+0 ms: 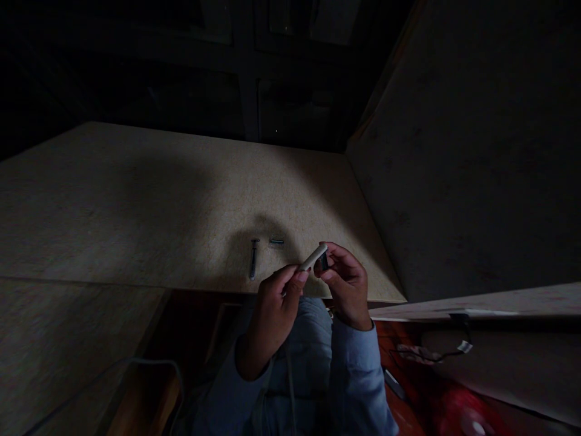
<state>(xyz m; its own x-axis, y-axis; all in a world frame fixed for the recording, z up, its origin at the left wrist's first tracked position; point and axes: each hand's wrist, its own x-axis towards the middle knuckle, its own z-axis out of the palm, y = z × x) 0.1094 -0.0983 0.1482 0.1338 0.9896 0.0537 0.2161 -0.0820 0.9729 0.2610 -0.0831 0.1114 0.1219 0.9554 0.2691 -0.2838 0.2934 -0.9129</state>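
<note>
Between my two hands is a slim, pale, stick-shaped object [314, 257]; its exact kind is hard to tell in this dim light. My left hand [276, 306] pinches its lower end between thumb and fingers. At its upper end, my right hand [348, 280] has its fingers curled around a small dark block [324, 261], close against the pale object. Whether the two pieces are joined I cannot tell. A dark-handled razor [253, 259] lies on the tabletop to the left of my hands. Beside the razor rests a small dark razor cartridge [276, 241] in what looks like clear packaging.
The light stone-patterned tabletop [195, 200] meets a wall [472, 157] on the right and dark window panes at the back. A cable [131, 361] runs across the lower left. Down at the right are a black cord [447, 358] and a red item [467, 409].
</note>
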